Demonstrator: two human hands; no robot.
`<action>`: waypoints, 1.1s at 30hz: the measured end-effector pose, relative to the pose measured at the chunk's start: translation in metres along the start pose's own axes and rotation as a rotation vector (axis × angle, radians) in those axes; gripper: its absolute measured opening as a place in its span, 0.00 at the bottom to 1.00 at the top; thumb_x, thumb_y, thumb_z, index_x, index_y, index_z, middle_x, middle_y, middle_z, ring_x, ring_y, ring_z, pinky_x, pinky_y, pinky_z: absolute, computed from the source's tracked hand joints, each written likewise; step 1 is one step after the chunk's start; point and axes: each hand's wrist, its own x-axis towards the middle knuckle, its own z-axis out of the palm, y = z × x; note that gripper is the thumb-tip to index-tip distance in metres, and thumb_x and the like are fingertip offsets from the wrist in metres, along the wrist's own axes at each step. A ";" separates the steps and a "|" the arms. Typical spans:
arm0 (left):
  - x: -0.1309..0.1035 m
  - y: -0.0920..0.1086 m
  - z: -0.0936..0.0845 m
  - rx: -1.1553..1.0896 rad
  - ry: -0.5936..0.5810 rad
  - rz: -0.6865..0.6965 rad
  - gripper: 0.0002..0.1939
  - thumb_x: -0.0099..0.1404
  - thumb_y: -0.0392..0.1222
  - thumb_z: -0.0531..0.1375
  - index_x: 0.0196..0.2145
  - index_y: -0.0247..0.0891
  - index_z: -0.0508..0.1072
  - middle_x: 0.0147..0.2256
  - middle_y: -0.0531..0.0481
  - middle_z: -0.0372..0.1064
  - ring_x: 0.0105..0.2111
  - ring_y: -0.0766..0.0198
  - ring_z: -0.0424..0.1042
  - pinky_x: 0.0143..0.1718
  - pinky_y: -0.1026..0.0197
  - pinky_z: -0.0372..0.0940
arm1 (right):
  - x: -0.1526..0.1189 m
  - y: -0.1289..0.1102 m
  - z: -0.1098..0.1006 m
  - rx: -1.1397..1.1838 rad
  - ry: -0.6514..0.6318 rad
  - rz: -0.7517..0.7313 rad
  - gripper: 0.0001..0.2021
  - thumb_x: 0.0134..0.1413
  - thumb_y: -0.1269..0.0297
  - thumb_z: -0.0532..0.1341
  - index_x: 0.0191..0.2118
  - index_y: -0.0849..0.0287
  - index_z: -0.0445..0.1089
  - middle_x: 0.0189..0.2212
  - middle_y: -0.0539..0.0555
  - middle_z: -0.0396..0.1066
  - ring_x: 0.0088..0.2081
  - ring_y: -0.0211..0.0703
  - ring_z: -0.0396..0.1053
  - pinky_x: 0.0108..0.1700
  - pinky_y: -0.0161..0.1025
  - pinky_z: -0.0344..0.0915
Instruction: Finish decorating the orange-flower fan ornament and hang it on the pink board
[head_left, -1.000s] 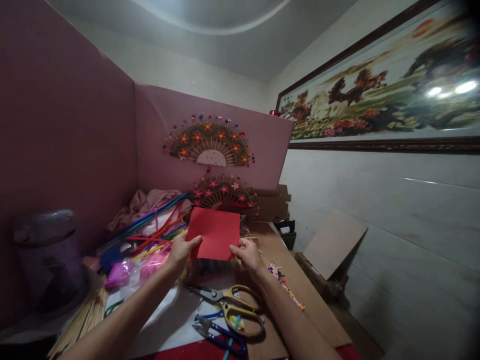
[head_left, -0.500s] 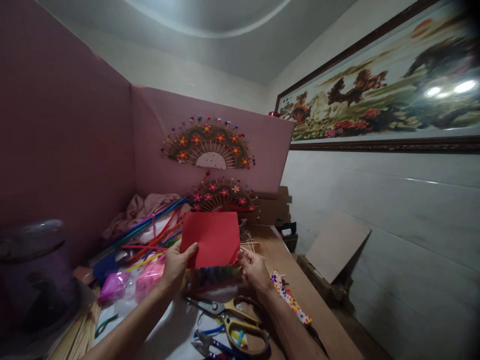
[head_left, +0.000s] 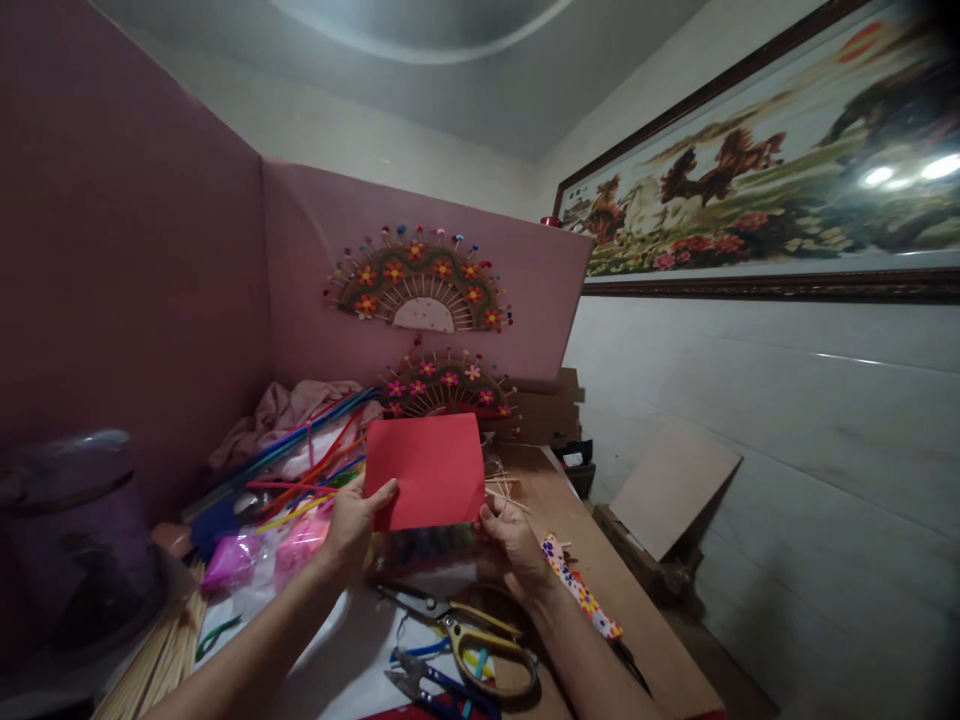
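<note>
A sheet of red paper (head_left: 427,470) is held up in front of me above the cluttered table. My left hand (head_left: 354,520) grips its left edge, thumb across the front face. At the lower right corner, my right hand (head_left: 510,535) pinches the sheet between thumb and fingers. Below the paper lie large scissors (head_left: 480,640) with gold-coloured handles, and beside them small blue-handled snips (head_left: 431,685). Just right of my right wrist rests a strip with a flower pattern (head_left: 581,590). Thin wooden sticks (head_left: 506,488) lie behind my right hand.
Two decorated fans, an upper one (head_left: 416,280) and a lower one (head_left: 450,385), stand at the pink backboard (head_left: 300,260). Coloured pipe cleaners (head_left: 300,460) and pink packets (head_left: 232,560) pile up at left, near a dark clear-topped container (head_left: 71,550) and wooden sticks (head_left: 161,650).
The red paper tilts slightly and sits a little higher in view, still in both hands. The whole view has shifted slightly.
</note>
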 end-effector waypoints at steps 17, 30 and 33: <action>0.002 -0.002 -0.003 0.011 -0.012 0.026 0.26 0.38 0.45 0.73 0.36 0.33 0.74 0.29 0.47 0.77 0.25 0.61 0.74 0.29 0.61 0.69 | 0.007 0.005 -0.003 -0.135 0.091 -0.045 0.25 0.35 0.43 0.70 0.24 0.59 0.63 0.15 0.44 0.62 0.13 0.25 0.47 0.16 0.28 0.38; -0.002 -0.001 -0.006 -0.005 -0.042 0.015 0.23 0.43 0.45 0.72 0.36 0.34 0.73 0.29 0.48 0.77 0.24 0.64 0.74 0.28 0.63 0.68 | 0.006 0.007 -0.003 -0.242 0.122 -0.115 0.25 0.38 0.40 0.66 0.21 0.59 0.62 0.15 0.45 0.61 0.16 0.29 0.51 0.19 0.30 0.47; -0.002 0.000 -0.005 0.008 -0.022 0.016 0.25 0.42 0.47 0.72 0.37 0.34 0.73 0.29 0.48 0.76 0.25 0.62 0.74 0.28 0.62 0.69 | 0.008 0.009 -0.004 -0.311 0.153 -0.168 0.25 0.38 0.39 0.65 0.20 0.59 0.63 0.15 0.47 0.62 0.17 0.31 0.53 0.21 0.32 0.50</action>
